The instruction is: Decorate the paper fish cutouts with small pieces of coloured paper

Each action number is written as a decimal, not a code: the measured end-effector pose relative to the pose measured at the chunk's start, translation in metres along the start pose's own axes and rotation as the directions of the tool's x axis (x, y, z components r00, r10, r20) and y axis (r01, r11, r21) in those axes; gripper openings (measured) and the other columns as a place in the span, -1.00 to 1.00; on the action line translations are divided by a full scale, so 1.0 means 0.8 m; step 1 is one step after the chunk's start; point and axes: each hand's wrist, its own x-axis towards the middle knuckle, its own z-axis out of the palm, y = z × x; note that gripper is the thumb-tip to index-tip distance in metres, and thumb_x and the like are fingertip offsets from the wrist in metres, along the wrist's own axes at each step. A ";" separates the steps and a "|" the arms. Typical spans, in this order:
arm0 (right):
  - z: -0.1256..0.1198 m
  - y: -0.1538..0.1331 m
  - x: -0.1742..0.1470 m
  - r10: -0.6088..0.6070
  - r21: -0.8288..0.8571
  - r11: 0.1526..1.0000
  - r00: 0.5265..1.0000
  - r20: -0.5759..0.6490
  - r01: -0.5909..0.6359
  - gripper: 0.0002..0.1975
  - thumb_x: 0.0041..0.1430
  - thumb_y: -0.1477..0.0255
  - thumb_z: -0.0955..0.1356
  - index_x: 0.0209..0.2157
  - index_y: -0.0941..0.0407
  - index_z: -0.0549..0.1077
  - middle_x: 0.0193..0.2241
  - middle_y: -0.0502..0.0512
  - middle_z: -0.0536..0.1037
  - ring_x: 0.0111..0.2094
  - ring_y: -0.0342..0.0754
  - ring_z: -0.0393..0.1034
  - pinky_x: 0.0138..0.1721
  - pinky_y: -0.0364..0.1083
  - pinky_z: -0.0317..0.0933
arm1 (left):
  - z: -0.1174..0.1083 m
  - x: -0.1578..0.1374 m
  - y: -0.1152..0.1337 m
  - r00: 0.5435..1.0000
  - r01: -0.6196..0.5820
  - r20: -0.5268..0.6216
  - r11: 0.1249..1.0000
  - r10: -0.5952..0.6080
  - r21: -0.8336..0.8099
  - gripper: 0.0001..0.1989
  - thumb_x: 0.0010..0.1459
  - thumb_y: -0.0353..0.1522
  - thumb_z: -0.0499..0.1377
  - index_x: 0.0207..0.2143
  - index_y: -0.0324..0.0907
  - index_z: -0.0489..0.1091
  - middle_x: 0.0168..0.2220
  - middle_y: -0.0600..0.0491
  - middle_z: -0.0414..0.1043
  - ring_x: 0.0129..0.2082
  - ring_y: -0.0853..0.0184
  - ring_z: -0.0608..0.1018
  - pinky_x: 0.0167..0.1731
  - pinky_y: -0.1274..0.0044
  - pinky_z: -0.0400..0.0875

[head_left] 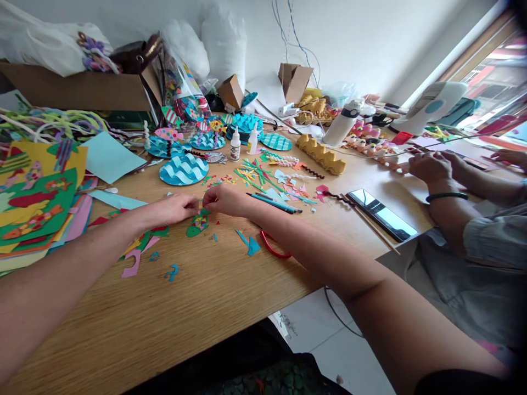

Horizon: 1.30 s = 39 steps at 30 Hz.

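A green paper fish (197, 224) with a patchwork of red, yellow and other coloured bits lies on the wooden table. Both hands meet at its far end. My left hand (184, 208) is closed, its fingertips bent inward beside the fish. Just right of it, my right hand (224, 198) is pinched above the fish's upper edge. What either pinch holds is too small or hidden to tell. Tiny coloured paper bits (220, 180) are scattered just beyond the hands. Red-handled scissors (275, 247) lie partly under my right forearm.
Behind stand two glue bottles (235, 145), a blue wavy paper disc (184, 170) and fish on stands. Coloured paper sheets (37, 203) are stacked left. Pencils (275, 203), thin paper strips (257, 173) and a phone (382, 214) lie right, near another person's hands (432, 167).
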 end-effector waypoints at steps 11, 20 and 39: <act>0.008 0.005 0.013 0.027 0.040 0.999 0.997 0.071 -0.030 -0.81 -0.04 0.42 0.32 -0.40 0.21 0.51 -0.57 -0.05 0.41 -0.53 -0.28 0.17 -0.50 -0.25 -0.03 | 0.005 -0.001 -0.002 0.999 0.005 -0.034 0.998 -0.007 -0.060 -0.67 -0.03 -0.14 -0.04 -0.43 -0.18 0.35 -0.38 0.01 0.45 -0.34 0.21 0.44 -0.38 0.48 0.24; 0.008 0.000 0.016 0.043 -0.025 0.999 0.994 0.097 -0.041 -0.80 -0.04 0.38 0.30 -0.43 0.19 0.51 -0.61 -0.06 0.36 -0.55 -0.27 0.11 -0.52 -0.23 -0.06 | 0.006 -0.005 0.002 0.998 -0.001 -0.061 0.996 -0.005 -0.087 -0.70 -0.03 -0.16 0.00 -0.37 -0.14 0.39 -0.35 0.05 0.47 -0.33 0.23 0.43 -0.38 0.50 0.24; 0.006 0.002 0.019 -0.047 -0.071 0.996 0.985 0.165 0.059 -0.80 -0.01 0.40 0.27 -0.44 0.21 0.49 -0.60 -0.05 0.37 -0.57 -0.27 0.09 -0.53 -0.22 -0.07 | 0.010 -0.006 -0.004 0.997 -0.040 -0.067 0.999 0.038 -0.030 -0.69 -0.01 -0.17 -0.07 -0.45 -0.18 0.33 -0.40 0.01 0.43 -0.37 0.24 0.42 -0.38 0.48 0.23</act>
